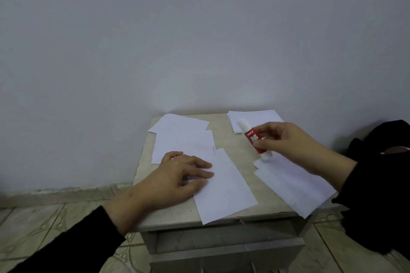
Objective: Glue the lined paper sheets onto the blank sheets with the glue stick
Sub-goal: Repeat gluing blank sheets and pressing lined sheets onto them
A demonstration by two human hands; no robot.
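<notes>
**A:** What is the left hand [177, 175] doing?

**B:** It lies flat, fingers straight and spread, pressing the near sheet [224, 188] onto the small wooden table [224, 137]. That sheet stretches away from the fingertips toward the table's front edge.

**A:** And the right hand [295, 144]?

**B:** It pinches a glue stick [254, 137] between thumb and fingers, holding it tilted above the table. The red label sits under the fingertips, and one white end points up and away. The other end hangs just over a lined sheet [295, 182], though contact cannot be told.

**A:** Where are the other papers?

**B:** The lined sheet runs beneath the right wrist and overhangs the table's corner. A neat stack of sheets [255, 117] sits just beyond the right hand, partly behind the glue stick. Loose white sheets [184, 137] overlap just beyond the left hand, near the wall [199, 40].

**A:** Anything else?

**B:** Black sleeves [66, 244] cover both forearms, and a tiled floor [55, 217] shows under the left arm.
</notes>
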